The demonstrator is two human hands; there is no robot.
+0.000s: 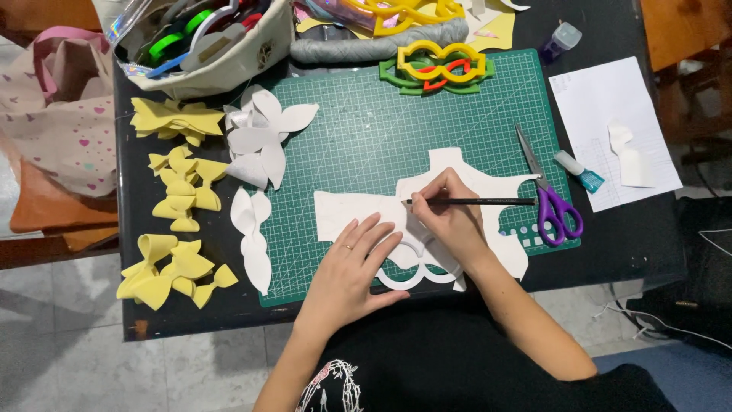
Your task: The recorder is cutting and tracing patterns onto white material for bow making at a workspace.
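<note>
My right hand (450, 217) pinches a black pencil (473, 201), its tip on the white foam sheet (351, 214) just left of my fingers. My left hand (352, 267) lies flat and open, pressing down the white ring-shaped stencil (415, 278) beneath both hands. To trace well, I judge steady pressure and the tip hugging the stencil's edge matter most. The table edge sits just under my wrists. Right of the pencil lie purple scissors (550, 200); beyond it, bare green cutting mat (381, 122).
</note>
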